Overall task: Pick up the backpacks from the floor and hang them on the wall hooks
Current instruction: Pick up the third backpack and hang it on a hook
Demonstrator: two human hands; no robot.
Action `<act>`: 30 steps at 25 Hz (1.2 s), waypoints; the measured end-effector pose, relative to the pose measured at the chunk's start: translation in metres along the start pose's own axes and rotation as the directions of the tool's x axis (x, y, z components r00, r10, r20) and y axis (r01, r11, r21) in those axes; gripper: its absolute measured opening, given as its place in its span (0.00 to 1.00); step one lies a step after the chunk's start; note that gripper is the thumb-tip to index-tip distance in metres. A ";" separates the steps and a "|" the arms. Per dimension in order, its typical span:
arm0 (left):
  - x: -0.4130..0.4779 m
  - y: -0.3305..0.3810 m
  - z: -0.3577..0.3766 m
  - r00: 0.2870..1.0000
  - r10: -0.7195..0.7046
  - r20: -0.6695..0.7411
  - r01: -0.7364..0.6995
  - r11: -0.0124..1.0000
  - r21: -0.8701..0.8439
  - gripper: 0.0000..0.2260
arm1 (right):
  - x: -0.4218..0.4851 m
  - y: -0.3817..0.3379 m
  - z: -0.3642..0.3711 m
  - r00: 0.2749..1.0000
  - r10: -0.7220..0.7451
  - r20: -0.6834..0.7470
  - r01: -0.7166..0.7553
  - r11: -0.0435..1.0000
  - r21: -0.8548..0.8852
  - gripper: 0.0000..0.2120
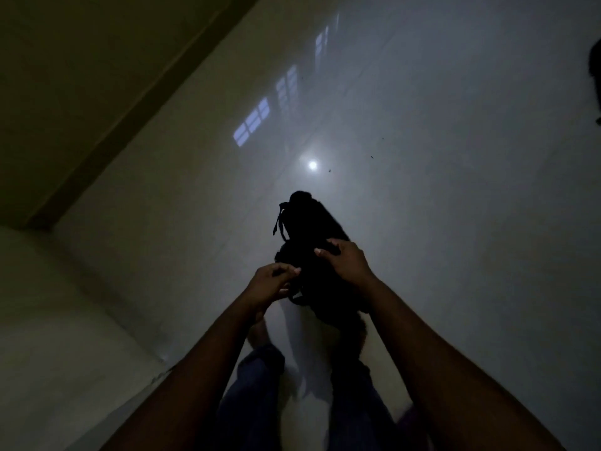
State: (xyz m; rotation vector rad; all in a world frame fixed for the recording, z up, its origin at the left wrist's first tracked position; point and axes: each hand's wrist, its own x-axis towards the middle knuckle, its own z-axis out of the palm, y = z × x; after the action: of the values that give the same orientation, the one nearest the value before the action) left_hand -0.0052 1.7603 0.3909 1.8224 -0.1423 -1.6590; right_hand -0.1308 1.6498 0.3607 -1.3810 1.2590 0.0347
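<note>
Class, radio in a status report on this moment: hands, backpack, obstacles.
Left hand and right hand both gripping black backpack. Backpack off the floor. No hooks in view. Dark object at right edge, unidentified.

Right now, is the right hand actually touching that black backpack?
Touching. The head view shows the right hand with its fingers curled over the top of the black backpack, no gap visible between them.
</note>
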 end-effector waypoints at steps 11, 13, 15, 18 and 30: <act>-0.209 0.018 -0.003 0.913 0.128 -0.387 -0.318 0.817 -0.481 0.09 | -0.143 -0.120 0.025 0.945 -0.130 0.301 0.098 0.988 0.118 0.19; -0.236 0.023 -0.006 0.871 0.169 -0.461 -0.399 0.791 -0.464 0.11 | -0.157 -0.143 0.029 0.923 -0.184 0.337 0.149 0.980 0.130 0.20; -0.258 0.030 -0.012 0.801 0.206 -0.562 -0.491 0.764 -0.419 0.12 | -0.173 -0.168 0.035 0.901 -0.258 0.349 0.242 0.966 0.087 0.19; -0.285 0.045 -0.030 0.705 0.220 -0.674 -0.569 0.743 -0.352 0.13 | -0.192 -0.205 0.047 0.840 -0.369 0.396 0.389 0.920 0.032 0.18; -0.309 0.181 -0.155 0.768 0.286 -0.573 -0.457 0.871 -0.179 0.09 | -0.172 -0.355 0.056 0.535 -0.741 0.407 0.844 0.450 -0.290 0.15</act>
State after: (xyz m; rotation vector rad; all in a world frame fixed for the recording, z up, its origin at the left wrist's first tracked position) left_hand 0.1407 1.8336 0.7452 1.7898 -0.0008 -0.7994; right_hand 0.0681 1.6942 0.7030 -2.2282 0.2717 -0.1837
